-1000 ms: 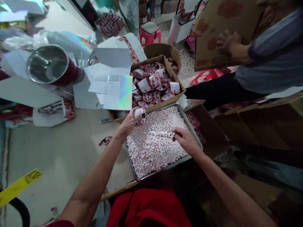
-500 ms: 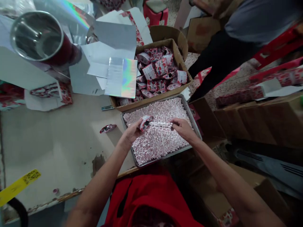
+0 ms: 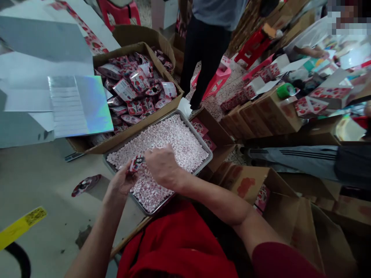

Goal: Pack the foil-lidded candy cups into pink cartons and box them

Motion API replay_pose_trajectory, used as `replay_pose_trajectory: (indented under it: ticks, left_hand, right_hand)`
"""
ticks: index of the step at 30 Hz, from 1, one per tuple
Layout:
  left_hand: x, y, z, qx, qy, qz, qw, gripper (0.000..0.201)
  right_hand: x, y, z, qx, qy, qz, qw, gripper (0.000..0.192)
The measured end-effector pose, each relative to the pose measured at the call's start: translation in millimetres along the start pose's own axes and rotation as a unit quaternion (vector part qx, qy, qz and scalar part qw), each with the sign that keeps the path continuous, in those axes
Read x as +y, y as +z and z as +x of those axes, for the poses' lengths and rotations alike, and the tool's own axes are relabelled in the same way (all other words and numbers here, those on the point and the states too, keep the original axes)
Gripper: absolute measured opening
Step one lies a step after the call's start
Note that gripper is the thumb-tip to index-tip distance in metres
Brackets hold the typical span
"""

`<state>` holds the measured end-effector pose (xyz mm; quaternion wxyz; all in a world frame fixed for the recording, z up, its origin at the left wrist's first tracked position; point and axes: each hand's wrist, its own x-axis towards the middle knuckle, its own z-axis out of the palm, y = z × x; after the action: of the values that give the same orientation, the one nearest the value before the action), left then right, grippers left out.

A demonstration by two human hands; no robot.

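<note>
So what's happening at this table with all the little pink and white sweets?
A person in red holds a small red-printed packet in the left hand, with the right hand closed at its mouth, above a metal tray heaped with small pink and white candies. Behind the tray, a cardboard box is full of similar packets. One more packet lies on the table. Another person stands beyond the box.
</note>
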<state>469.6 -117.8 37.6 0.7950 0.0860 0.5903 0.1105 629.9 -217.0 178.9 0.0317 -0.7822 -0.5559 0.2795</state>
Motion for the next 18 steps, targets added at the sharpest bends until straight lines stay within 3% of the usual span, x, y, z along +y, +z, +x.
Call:
replay_pose_trajectory:
  ticks: [3,5,7,10,12,15,18]
  left_hand:
    - [9,4.7,-5,-0.036,-0.031,-0.020,0.999,0.016]
    - [9,8.9,-8,-0.050,-0.052,-0.034,0.997,0.014]
    - [6,13.2,-10,-0.053,-0.070,-0.049,0.995,0.013]
    - [1,16.2,-11,-0.033,-0.090,-0.066,0.993,0.019]
    - [-1,14.4,-12,-0.022,-0.089,-0.080,0.993,0.022]
    - [0,8.2,-15,-0.001,-0.062,-0.093,0.994,0.019]
    - [1,3.1,-18,0.005,-0.043,-0.082,0.996,0.015]
  right_hand:
    - [77,3,-39,0.053,0.079,-0.060,0.994,0.030]
    - [129,26,-52,0.064,0.143,-0.075,0.985,0.031]
    - [162,63,-44,0.046,0.166,-0.029,0.985,0.032]
    - [166,117,-8,0.046,0.111,0.079,0.990,0.033]
    - [153,136,12,0.056,0.077,0.143,0.985,0.031]
    - [142,134,21,0.054,0.068,0.238,0.967,0.026]
    - [141,111,15,0.041,0.050,0.321,0.945,0.029]
